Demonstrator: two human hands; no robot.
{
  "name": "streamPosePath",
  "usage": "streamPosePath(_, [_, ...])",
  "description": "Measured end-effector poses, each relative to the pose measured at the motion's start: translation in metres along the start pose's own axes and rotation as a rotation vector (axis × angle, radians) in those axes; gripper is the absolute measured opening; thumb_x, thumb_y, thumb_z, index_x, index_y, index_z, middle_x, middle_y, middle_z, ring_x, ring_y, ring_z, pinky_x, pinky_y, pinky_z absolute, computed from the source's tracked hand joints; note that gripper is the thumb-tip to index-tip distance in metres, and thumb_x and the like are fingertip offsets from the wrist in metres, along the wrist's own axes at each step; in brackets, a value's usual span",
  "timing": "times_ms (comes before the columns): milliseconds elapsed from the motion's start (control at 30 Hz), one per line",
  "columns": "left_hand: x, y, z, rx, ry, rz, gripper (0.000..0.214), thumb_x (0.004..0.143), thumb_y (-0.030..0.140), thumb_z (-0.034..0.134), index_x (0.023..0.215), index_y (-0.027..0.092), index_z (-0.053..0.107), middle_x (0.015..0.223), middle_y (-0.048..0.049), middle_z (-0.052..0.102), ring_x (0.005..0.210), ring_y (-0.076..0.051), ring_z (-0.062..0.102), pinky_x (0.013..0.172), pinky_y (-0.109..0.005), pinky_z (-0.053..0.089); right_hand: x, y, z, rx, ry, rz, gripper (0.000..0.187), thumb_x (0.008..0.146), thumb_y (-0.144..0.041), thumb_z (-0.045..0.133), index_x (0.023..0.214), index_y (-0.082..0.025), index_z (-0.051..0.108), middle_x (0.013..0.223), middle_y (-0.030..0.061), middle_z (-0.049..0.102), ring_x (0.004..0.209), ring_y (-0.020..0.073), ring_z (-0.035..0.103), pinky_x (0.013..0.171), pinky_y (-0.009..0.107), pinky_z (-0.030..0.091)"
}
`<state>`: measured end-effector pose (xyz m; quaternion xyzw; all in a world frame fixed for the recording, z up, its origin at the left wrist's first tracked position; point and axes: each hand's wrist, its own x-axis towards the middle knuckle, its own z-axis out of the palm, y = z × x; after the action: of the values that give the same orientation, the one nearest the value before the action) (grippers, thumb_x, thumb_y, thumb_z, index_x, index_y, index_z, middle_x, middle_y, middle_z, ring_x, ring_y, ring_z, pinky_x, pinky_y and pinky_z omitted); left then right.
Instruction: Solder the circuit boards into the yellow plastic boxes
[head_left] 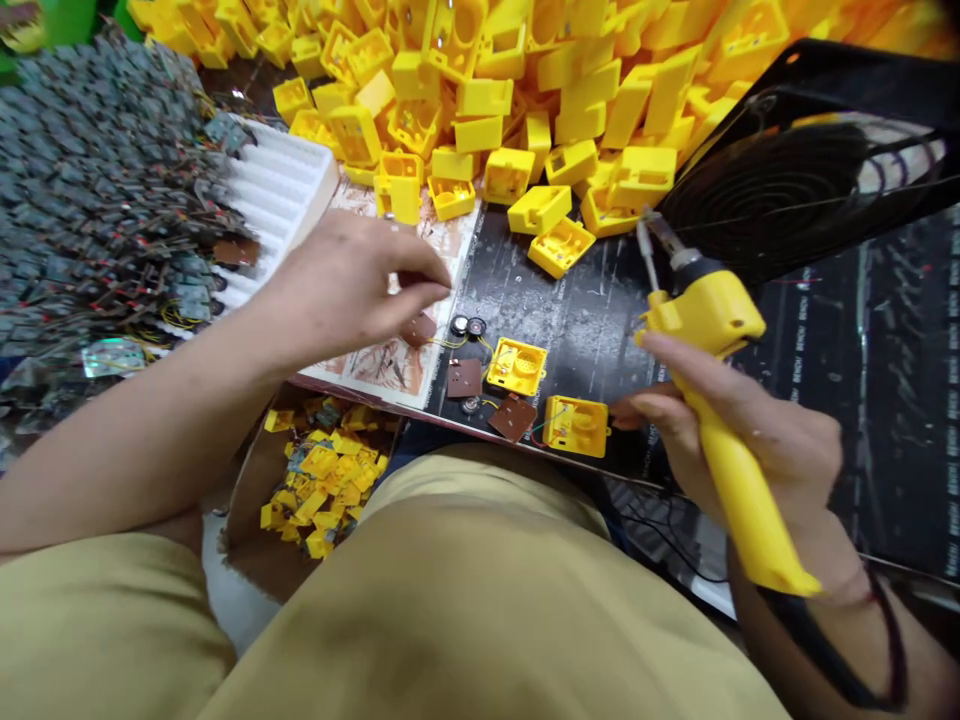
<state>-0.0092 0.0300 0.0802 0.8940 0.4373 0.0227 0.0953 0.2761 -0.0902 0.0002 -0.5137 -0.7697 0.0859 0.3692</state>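
Yellow soldering gun (739, 490), right, above the tabletop (517, 295): my right hand (787, 435) grips it; my left hand (356, 280), at left, has fingers (420, 260) narrow, whether holding anything I cannot tell.

1 head camera looks forward and down.

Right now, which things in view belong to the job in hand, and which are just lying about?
Likely in the job: yellow tool, held in the right hand; brown board; wired yellow case.

Probably lying about: black fan; cardboard box.
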Motion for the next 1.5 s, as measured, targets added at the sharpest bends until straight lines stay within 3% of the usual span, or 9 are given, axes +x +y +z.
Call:
streamPosePath(167, [0.002,-0.041,0.008,0.120,-0.014,-0.258,0.031,0.089,0.030,0.050,0.100,0.019,0.076,0.095,-0.0085,0.075,0.093,-0.024,0.068,0.085,-0.037,0.049,0.019,-0.008,0.017,-0.014,-0.035,-0.164,0.024,0.089,-0.025,0.068,0.110,-0.023,0.058,0.098,0.0034,0.073,0.085,0.0170,0.072,0.076,0.026,0.060])
streamPosePath(333, [0.063,-0.037,0.035,0.183,0.038,-0.216,0.040,0.093,0.030,0.047,0.127,0.016,0.063,0.126,-0.0151,0.064,0.119,-0.030,0.056,0.093,-0.041,0.046,0.043,-0.018,0.046,-0.056,-0.156,-0.242,0.032,0.091,-0.036,0.064,0.115,-0.019,0.053,0.099,0.0090,0.069,0.086,0.0228,0.069,0.076,0.035,0.059])
streamPosePath(467, [0.088,-0.039,0.043,0.213,0.020,-0.184,0.034,0.094,0.021,0.042,0.115,0.021,0.068,0.118,-0.0118,0.066,0.122,-0.028,0.052,0.094,-0.039,0.045,0.036,-0.008,0.034,-0.079,-0.187,-0.190,0.033,0.092,-0.031,0.063,0.120,-0.020,0.051,0.103,0.0089,0.068,0.087,0.0223,0.069,0.073,0.033,0.058])
streamPosePath(600, [0.076,-0.027,0.038,0.115,-0.093,0.007,0.022,0.088,0.022,0.054,0.100,0.019,0.072,0.112,-0.0077,0.068,0.114,-0.026,0.058,0.096,-0.038,0.046,0.026,0.004,0.013,-0.028,-0.207,-0.180,0.034,0.092,-0.032,0.063,0.121,-0.021,0.050,0.106,0.0075,0.069,0.090,0.0203,0.070,0.072,0.030,0.059])
streamPosePath(767, [0.065,-0.003,0.045,-0.051,-0.168,0.478,0.027,0.089,0.013,0.048,0.097,0.019,0.073,0.141,-0.0083,0.057,0.129,-0.025,0.053,0.106,-0.037,0.043,0.031,0.004,0.009,-0.028,-0.125,-0.164,0.044,0.085,-0.031,0.072,0.122,-0.022,0.050,0.106,0.0063,0.070,0.093,0.0210,0.070,0.079,0.031,0.061])
streamPosePath(933, [0.051,-0.022,0.035,-0.231,0.072,0.190,0.039,0.091,0.011,0.040,0.112,0.020,0.071,0.129,-0.0056,0.067,0.118,-0.017,0.062,0.100,-0.030,0.047,0.039,0.009,0.003,-0.072,-0.145,-0.158,0.040,0.089,-0.025,0.067,0.125,-0.026,0.049,0.107,0.0047,0.070,0.096,0.0221,0.070,0.078,0.033,0.061])
streamPosePath(1133, [0.016,-0.039,0.022,-0.005,-0.263,0.234,0.027,0.092,0.026,0.050,0.109,0.021,0.071,0.117,-0.0050,0.071,0.103,-0.017,0.065,0.093,-0.029,0.046,0.075,0.023,0.021,-0.110,-0.241,-0.327,0.032,0.093,-0.030,0.059,0.124,-0.024,0.050,0.108,0.0075,0.068,0.096,0.0244,0.068,0.079,0.037,0.058])
streamPosePath(1300, [0.003,-0.032,0.038,0.096,-0.296,0.211,0.030,0.091,0.037,0.055,0.104,0.015,0.070,0.117,-0.0130,0.066,0.102,-0.023,0.062,0.092,-0.035,0.044,0.103,0.024,0.048,-0.158,-0.381,-0.394,0.031,0.094,-0.033,0.056,0.122,-0.021,0.051,0.100,0.0061,0.068,0.087,0.0223,0.067,0.075,0.035,0.055])
streamPosePath(1500, [0.000,-0.022,0.045,0.115,-0.280,0.062,0.024,0.085,0.037,0.061,0.083,0.014,0.067,0.088,-0.0096,0.067,0.087,-0.022,0.060,0.076,-0.032,0.042,0.113,0.000,0.070,-0.448,-0.184,-0.284,0.041,0.090,-0.056,0.058,0.111,-0.021,0.060,0.088,0.0082,0.069,0.061,0.0212,0.061,0.045,0.029,0.031])
